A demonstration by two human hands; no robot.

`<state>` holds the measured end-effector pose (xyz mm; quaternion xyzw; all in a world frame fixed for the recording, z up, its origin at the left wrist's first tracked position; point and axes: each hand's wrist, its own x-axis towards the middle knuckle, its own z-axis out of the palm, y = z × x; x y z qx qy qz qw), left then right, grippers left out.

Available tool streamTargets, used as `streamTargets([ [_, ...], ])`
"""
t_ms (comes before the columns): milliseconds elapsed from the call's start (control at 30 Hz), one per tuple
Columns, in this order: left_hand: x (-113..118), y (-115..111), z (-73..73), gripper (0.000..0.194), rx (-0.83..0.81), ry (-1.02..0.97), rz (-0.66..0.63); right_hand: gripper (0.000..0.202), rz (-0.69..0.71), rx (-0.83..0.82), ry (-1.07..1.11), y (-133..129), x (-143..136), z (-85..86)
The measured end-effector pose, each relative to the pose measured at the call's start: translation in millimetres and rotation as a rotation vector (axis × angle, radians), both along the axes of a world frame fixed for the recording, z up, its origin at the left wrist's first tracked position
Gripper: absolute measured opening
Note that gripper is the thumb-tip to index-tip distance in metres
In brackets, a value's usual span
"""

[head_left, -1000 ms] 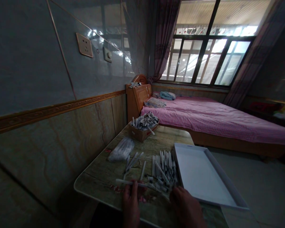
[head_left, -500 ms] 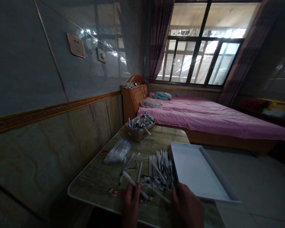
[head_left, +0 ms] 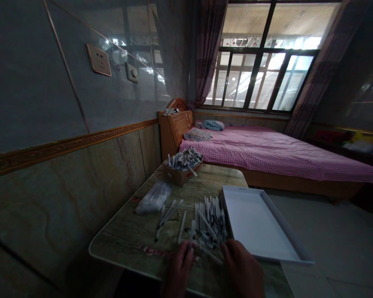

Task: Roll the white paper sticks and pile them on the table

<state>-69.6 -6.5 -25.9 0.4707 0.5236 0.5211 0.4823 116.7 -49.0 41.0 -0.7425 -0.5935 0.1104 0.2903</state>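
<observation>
My left hand (head_left: 182,260) is closed round a whitish pen (head_left: 192,229), which points up and away from me over the near edge of a pile. My right hand (head_left: 241,265) has its fingers curled together at the pile's near right side; what they pinch, if anything, is hidden. The pile of pens (head_left: 209,215) lies between the hands and beyond them, white barrels with dark ends, many of them side by side. One single pen (head_left: 182,226) rests left of the pile. Farther left, a few loose pens (head_left: 166,215) lie at angles.
A shallow white tray (head_left: 262,223) stands on the table's right side. At the back, a cardboard box (head_left: 177,176) is heaped with pens, and a clear plastic bag (head_left: 154,198) lies before it. The table (head_left: 124,236) adjoins a tiled wall and a bed (head_left: 255,149).
My left hand has moved slightly right, and its pen has swung from leaning left to nearly upright in the picture. My right hand has shifted slightly left.
</observation>
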Motion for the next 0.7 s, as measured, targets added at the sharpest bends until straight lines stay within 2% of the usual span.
streamTargets([
  [100, -4.2, -3.2, -11.5, 0.040, 0.185, 0.219, -0.103, 0.045, 0.107, 0.018, 0.334, 9.0, -9.6, 13.3],
  [200, -10.2, -8.6, -10.5, 0.038, 0.349, 0.460, -0.161, 0.053, 0.193, -0.049, 0.467, 19.1, -19.3, 26.6],
  [300, -17.6, -14.2, 7.7, 0.034, 0.450, 0.669, -0.240, 0.052, 0.278, -0.160, 0.453, 23.2, -24.5, 29.5],
  [433, -31.9, -18.1, 38.2, 0.028, 0.452, 0.834, -0.383, 0.037, 0.419, -0.390, 0.547, 14.7, -24.7, 24.7],
  [500, -40.7, -19.1, 47.8, 0.026, 0.443, 0.850, -0.448, 0.026, 0.504, -0.448, 0.570, 6.1, -23.7, 27.5],
  [600, -54.0, -20.6, 53.7, 0.025, 0.392, 0.755, -0.523, 0.019, 0.628, -0.402, 0.478, -7.0, -23.1, 40.8],
  [700, -63.4, -21.6, 50.8, 0.027, 0.205, 0.572, -0.561, 0.018, 0.699, -0.330, 0.302, -15.1, -24.0, 52.7],
])
